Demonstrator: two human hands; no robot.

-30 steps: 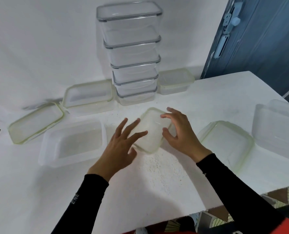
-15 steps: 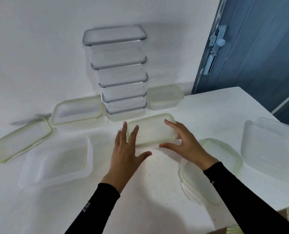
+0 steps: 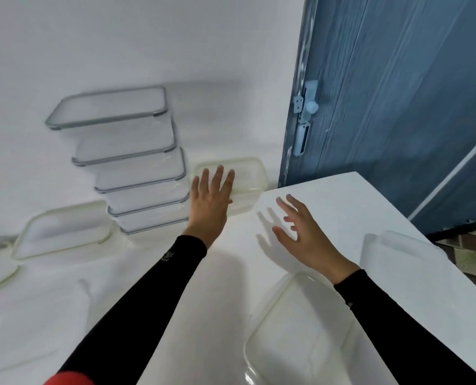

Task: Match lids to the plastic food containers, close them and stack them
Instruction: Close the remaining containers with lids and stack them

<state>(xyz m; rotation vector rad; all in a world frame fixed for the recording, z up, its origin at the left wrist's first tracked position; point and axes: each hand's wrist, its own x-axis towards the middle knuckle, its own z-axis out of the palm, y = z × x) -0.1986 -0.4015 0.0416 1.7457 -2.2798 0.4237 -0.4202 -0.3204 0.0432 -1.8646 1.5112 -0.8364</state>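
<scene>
Hands both open. Left hand: fingers straight and together, laid flat on the left end of the small lidded container, not curled round it. Container sits at the table's far edge, just right of the stack of closed containers, long axis left to right along the wall. Right hand: fingers spread, holding nothing, near the container.

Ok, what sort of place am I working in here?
Probably a plain room in a home: a white table against a bare white wall, a blue wooden door with a bolt latch, and patterned floor tiles below the table's right edge.
</scene>
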